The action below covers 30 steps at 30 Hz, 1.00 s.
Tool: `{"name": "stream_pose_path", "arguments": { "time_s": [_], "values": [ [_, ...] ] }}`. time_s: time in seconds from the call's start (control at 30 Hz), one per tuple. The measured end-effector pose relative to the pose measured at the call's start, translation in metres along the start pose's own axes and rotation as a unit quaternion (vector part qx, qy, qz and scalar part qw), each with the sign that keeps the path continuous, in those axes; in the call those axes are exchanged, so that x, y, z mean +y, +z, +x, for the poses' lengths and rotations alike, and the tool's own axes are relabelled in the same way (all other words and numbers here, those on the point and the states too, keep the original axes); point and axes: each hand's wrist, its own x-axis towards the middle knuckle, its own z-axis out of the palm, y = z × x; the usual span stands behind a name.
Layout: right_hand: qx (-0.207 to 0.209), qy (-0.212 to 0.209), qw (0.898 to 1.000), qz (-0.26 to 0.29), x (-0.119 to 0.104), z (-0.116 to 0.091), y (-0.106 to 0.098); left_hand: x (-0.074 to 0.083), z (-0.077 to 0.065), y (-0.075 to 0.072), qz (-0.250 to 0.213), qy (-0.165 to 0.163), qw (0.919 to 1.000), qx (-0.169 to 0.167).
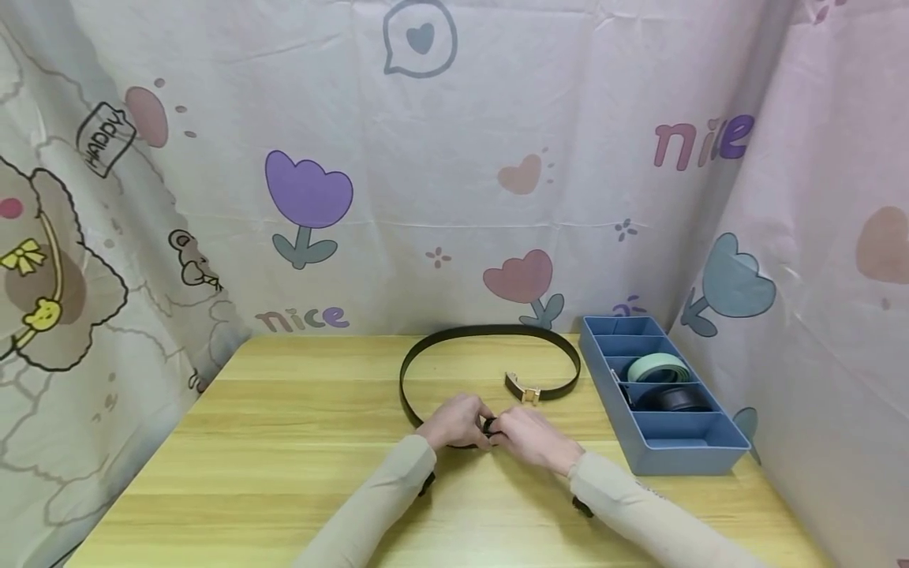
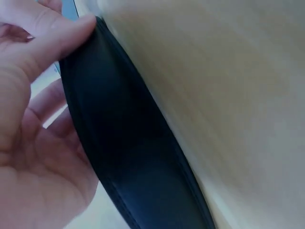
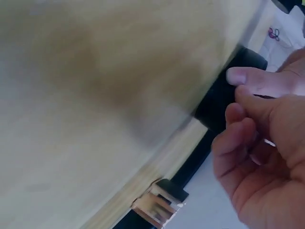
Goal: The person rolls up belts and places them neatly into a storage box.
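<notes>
A black belt (image 1: 490, 330) stands on its edge on the wooden table, curving in a wide loop. Its gold buckle (image 1: 530, 395) lies inside the near right part of that loop, just beyond the right hand. My left hand (image 1: 458, 420) pinches the belt near its other end; in the left wrist view the thumb lies on the strap's upper edge (image 2: 100, 28). Close beside it, my right hand (image 1: 533, 436) pinches a small curled part of the strap (image 3: 214, 107) between thumb and fingers. The fingers partly hide this curl.
To the right stands a blue divided box (image 1: 625, 430). A rolled mint-green belt (image 1: 656, 363) sits in one compartment and a rolled black belt (image 1: 678, 398) in the one nearer. Patterned curtains (image 1: 426, 197) hang behind the table and at both sides.
</notes>
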Motion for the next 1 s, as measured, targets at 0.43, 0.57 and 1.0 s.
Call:
{"name": "stream_pose_path", "arguments": {
  "time_s": [0.43, 0.57, 1.0],
  "values": [
    [-0.045, -0.096, 0.994, 0.023, 0.031, -0.004, -0.007, -0.010, 0.005, -0.002, -0.052, 0.023, 0.9960, -0.069],
    [-0.044, -0.060, 0.997, 0.014, 0.024, -0.006, -0.007, -0.007, 0.007, 0.000, -0.012, 0.007, 0.9993, -0.034],
    [-0.074, -0.035, 0.995, 0.049, 0.014, 0.004, -0.010, -0.006, 0.001, -0.002, -0.021, 0.010, 0.9994, -0.024]
  ]
}}
